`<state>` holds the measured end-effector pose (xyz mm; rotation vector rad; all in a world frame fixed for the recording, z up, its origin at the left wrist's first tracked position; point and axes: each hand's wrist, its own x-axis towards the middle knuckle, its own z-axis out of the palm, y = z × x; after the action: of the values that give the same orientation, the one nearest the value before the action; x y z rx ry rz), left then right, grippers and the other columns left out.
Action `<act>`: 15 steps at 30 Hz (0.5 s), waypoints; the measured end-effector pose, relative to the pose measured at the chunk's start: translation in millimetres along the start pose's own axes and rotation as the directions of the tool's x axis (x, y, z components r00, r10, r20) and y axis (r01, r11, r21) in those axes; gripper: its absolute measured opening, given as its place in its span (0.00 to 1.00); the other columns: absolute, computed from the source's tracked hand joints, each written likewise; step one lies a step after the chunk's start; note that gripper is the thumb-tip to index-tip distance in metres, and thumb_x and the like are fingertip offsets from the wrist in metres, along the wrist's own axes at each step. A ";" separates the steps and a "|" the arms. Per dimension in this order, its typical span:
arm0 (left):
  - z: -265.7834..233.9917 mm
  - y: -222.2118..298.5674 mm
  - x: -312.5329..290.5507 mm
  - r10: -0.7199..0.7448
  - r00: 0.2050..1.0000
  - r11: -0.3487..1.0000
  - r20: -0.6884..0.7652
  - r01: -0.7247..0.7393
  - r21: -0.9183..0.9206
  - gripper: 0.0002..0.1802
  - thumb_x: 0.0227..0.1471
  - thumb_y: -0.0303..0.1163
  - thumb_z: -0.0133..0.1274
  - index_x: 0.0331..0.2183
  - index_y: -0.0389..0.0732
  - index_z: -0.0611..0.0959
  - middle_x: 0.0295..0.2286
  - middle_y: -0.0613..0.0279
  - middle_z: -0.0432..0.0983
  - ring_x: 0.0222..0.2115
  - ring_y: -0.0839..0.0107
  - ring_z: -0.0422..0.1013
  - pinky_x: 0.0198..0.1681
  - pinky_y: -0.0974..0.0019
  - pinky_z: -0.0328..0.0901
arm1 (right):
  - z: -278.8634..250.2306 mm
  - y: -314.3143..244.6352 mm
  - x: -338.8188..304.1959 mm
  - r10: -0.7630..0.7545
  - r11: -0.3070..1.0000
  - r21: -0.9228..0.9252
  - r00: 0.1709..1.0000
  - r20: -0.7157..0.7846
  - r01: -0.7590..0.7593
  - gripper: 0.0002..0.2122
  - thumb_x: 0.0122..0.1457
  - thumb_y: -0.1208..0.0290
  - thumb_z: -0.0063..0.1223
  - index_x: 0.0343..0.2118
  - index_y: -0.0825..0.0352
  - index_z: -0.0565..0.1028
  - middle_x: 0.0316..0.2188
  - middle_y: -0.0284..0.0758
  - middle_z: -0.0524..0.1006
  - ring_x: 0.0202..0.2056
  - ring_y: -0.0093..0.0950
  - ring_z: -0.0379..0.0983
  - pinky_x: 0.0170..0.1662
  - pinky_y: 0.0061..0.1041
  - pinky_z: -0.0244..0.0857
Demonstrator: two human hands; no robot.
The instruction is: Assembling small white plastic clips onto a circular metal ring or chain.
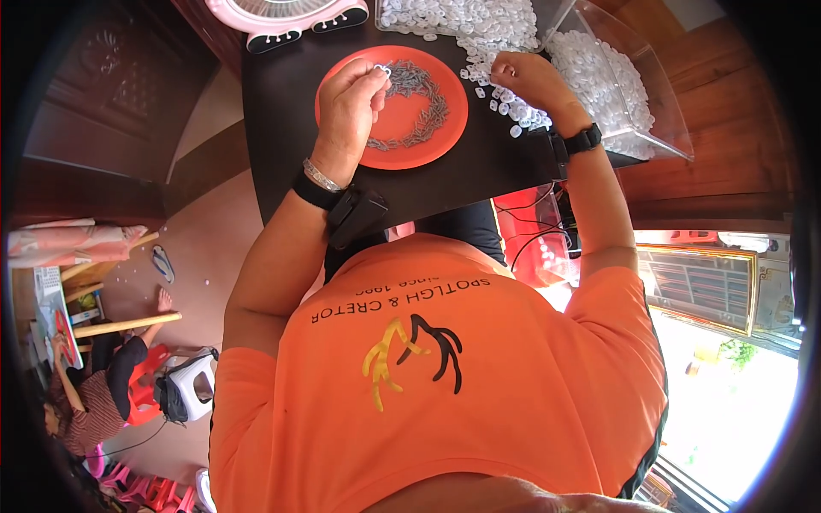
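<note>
My left hand (349,109) is over the left side of a round red plate (395,114), its thumb and fingers pinched on a small white plastic piece (383,70). Small grey slender pieces (438,115) lie in a ring on the plate. To the right, my right hand (537,84) is closed, fingertips curled in, over loose white plastic pieces (516,111). Whether it holds one of them cannot be made out. Each wrist wears a black strap with a small dark box.
A clear bin (671,141) heaped with white pieces stands right of my right hand. More white pieces (462,17) fill a tray at the back. A pink fan (282,21) sits at the back left of the dark table (282,128). Another person (103,393) sits at far left.
</note>
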<state>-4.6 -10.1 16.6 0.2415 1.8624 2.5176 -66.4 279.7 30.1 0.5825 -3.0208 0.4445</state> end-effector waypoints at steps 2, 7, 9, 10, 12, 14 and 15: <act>0.5 1.2 -0.5 -0.007 1.000 1.000 0.001 0.007 0.012 0.11 0.50 0.32 0.47 0.19 0.38 0.74 0.14 0.71 0.64 0.15 0.84 0.58 0.16 0.79 0.52 | -0.1 1.2 -0.5 -0.017 0.998 0.058 1.000 0.011 0.016 0.08 0.47 0.67 0.54 0.27 0.66 0.74 0.23 0.37 0.75 0.27 0.33 0.73 0.32 0.28 0.65; 0.7 3.3 -0.8 -0.025 1.000 0.999 -0.002 0.025 0.021 0.11 0.50 0.32 0.47 0.20 0.38 0.74 0.14 0.71 0.64 0.15 0.84 0.58 0.16 0.79 0.52 | 1.2 -1.4 3.6 -0.057 0.992 -0.113 0.998 0.019 0.059 0.08 0.47 0.68 0.53 0.27 0.66 0.73 0.24 0.37 0.75 0.28 0.33 0.73 0.32 0.29 0.65; 0.3 3.1 -0.3 -0.016 1.000 1.000 0.004 0.016 0.015 0.11 0.50 0.32 0.47 0.20 0.38 0.74 0.14 0.71 0.64 0.15 0.84 0.58 0.16 0.79 0.52 | 2.0 -1.0 5.6 -0.064 0.989 -0.129 0.998 0.025 0.067 0.07 0.47 0.69 0.53 0.27 0.66 0.73 0.24 0.37 0.75 0.28 0.33 0.73 0.32 0.29 0.65; 0.3 3.2 -0.2 -0.018 1.000 1.000 0.004 0.018 0.017 0.11 0.50 0.32 0.47 0.20 0.38 0.74 0.14 0.71 0.64 0.15 0.84 0.58 0.16 0.79 0.52 | 2.2 -0.6 6.6 -0.070 0.986 -0.149 0.997 0.031 0.074 0.07 0.46 0.69 0.53 0.27 0.66 0.72 0.24 0.37 0.75 0.29 0.34 0.73 0.32 0.29 0.65; 0.4 3.4 -0.6 -0.022 1.000 0.999 0.003 0.022 0.025 0.11 0.50 0.32 0.47 0.20 0.38 0.74 0.14 0.71 0.64 0.15 0.84 0.58 0.16 0.80 0.52 | 2.7 -2.0 9.3 -0.041 0.986 -0.160 0.998 0.052 0.049 0.07 0.45 0.70 0.53 0.27 0.66 0.72 0.24 0.37 0.75 0.29 0.34 0.73 0.33 0.30 0.65; 0.3 3.0 -0.9 -0.026 1.000 0.999 0.001 0.026 0.025 0.11 0.50 0.32 0.47 0.20 0.38 0.74 0.14 0.71 0.64 0.15 0.84 0.58 0.16 0.79 0.52 | 3.5 -5.5 11.4 -0.018 0.984 -0.173 0.997 0.074 0.031 0.07 0.44 0.70 0.53 0.27 0.66 0.72 0.24 0.37 0.75 0.29 0.34 0.73 0.33 0.30 0.65; 0.3 2.6 -1.1 -0.030 1.000 0.999 0.000 0.030 0.025 0.11 0.50 0.32 0.47 0.20 0.38 0.74 0.14 0.71 0.64 0.15 0.84 0.58 0.16 0.79 0.52 | 3.9 -8.4 9.5 -0.014 0.985 -0.173 0.999 0.046 0.021 0.07 0.44 0.71 0.53 0.28 0.66 0.72 0.25 0.38 0.75 0.30 0.35 0.73 0.34 0.30 0.65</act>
<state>-3.3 -10.7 19.1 0.2129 1.8834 2.4761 -72.1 267.7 29.5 0.6138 -3.0510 0.1672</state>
